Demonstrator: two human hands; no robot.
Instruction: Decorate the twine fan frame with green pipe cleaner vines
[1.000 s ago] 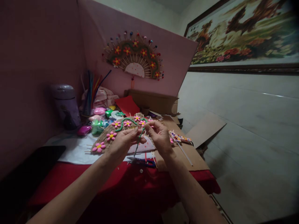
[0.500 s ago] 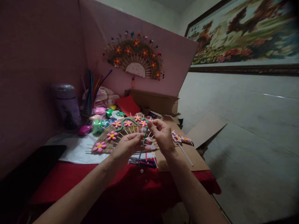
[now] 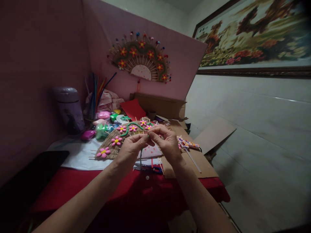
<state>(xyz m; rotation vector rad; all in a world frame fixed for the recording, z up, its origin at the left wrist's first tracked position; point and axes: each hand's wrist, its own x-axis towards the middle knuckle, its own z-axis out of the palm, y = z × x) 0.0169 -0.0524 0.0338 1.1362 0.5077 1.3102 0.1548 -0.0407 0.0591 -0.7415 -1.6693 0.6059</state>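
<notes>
Head view: pinching green strand point(image 3: 141, 154) in left hand point(image 3: 131, 147) and right hand point(image 3: 167, 142), apparently — held at near side of flowered fan point(image 3: 109, 141); working upper end — calls for light, steady pressure.

- Dusky pink wall point(image 3: 43, 64) at left, meeting a flat pink panel point(image 3: 179, 58) with a sloping top edge.
- Glossy white-tiled wall point(image 3: 257, 129) at right, bearing a dark-framed painting of horses and flowers point(image 3: 255, 42).
- Red cloth-covered table point(image 3: 82, 184).
- Dim light.
</notes>
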